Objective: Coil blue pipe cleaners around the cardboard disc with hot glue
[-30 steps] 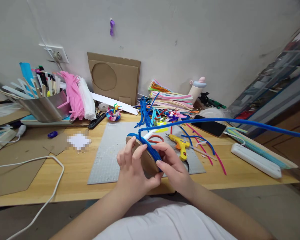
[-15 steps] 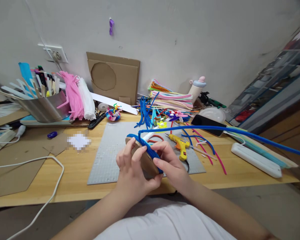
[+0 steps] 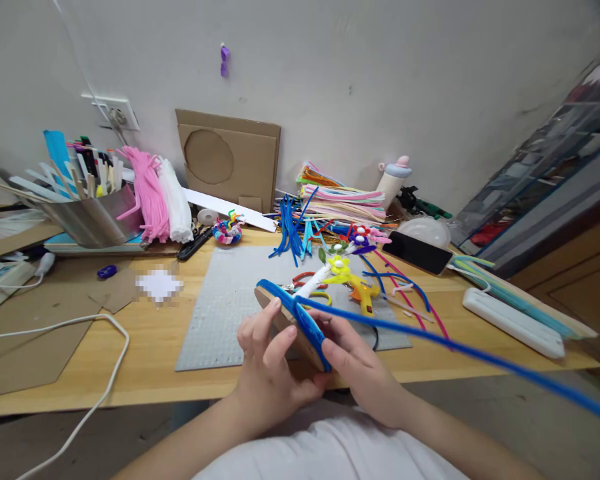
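A tilted cardboard disc (image 3: 300, 343) is held between my two hands above the front of the table. Blue pipe cleaner (image 3: 270, 287) covers its rim and far side, and one long blue strand (image 3: 430, 339) runs from it off the right edge. My left hand (image 3: 267, 357) grips the disc's near face, fingertips by the rim. On the right side, my right hand (image 3: 363, 367) closes on the rim, its far fingers partly hidden. Beyond the disc a white stem (image 3: 313, 283) slants up to pipe-cleaner flowers (image 3: 339, 265); it seems joined to the disc, though its base is hidden.
A grey cutting mat (image 3: 213, 327) lies underneath, with a yellow glue gun (image 3: 364, 295) on it. Pipe cleaner bundles (image 3: 343, 200), a phone (image 3: 419, 252) and a white power strip (image 3: 513, 321) lie around. At left stand a metal container (image 3: 95, 217) and a white cable (image 3: 115, 373).
The disc has tipped and come slightly lower, both hands with it. The long blue strand has swung down across my right hand. The flowers beyond the disc show more fully.
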`<state>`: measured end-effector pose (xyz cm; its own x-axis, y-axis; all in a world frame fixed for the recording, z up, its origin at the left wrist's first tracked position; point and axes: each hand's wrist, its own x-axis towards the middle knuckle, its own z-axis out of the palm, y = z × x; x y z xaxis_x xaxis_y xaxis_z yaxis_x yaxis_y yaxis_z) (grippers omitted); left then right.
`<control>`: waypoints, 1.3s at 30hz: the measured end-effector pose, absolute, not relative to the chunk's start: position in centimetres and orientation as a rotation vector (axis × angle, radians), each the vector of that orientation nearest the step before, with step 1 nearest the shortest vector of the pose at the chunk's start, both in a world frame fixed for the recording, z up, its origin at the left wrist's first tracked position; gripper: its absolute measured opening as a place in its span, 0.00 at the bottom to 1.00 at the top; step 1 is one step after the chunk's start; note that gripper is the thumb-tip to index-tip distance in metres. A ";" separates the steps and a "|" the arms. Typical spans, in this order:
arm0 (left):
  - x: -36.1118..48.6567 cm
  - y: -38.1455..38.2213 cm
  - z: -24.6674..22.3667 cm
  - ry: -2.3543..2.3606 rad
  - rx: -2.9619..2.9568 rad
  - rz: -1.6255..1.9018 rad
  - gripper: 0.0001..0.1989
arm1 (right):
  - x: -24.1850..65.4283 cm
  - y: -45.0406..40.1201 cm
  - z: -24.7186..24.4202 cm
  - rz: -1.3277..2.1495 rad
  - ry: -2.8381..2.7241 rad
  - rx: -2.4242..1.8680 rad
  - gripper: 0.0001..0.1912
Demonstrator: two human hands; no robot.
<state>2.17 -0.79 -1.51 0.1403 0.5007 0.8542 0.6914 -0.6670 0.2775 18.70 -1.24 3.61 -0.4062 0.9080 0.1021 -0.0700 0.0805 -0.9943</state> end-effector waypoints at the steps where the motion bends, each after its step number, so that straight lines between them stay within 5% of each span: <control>1: 2.1 -0.9 -1.7 -1.173 -2.228 -1.534 0.46 | 18.7 -1.4 3.7 1.425 -1.539 -0.885 0.17; 7: 1.4 -0.8 -2.5 -1.130 -2.375 -1.694 0.52 | 19.2 -1.7 3.4 1.302 -1.613 -0.969 0.13; 16: 1.1 -0.5 -3.7 -2.074 -2.473 -1.920 0.58 | 20.2 -2.1 3.5 1.335 -1.558 -1.041 0.11; 25: 1.4 0.2 -2.5 -1.944 -2.375 -1.951 0.73 | 20.2 -1.9 3.9 1.344 -1.532 -1.021 0.11; 32: -0.9 3.2 -3.4 -1.549 -2.396 -1.880 0.75 | 19.6 0.4 1.4 1.242 -1.724 -0.740 0.12; 39: -1.1 3.2 -3.4 -1.627 -2.405 -1.687 0.71 | 20.0 1.5 -1.0 1.190 -1.866 -0.735 0.16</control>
<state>-1.15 3.20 -3.38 0.0372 0.7941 0.6066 0.5775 -0.5125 0.6355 20.03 1.53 -1.01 -0.5220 0.7956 0.3075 0.0566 0.3920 -0.9182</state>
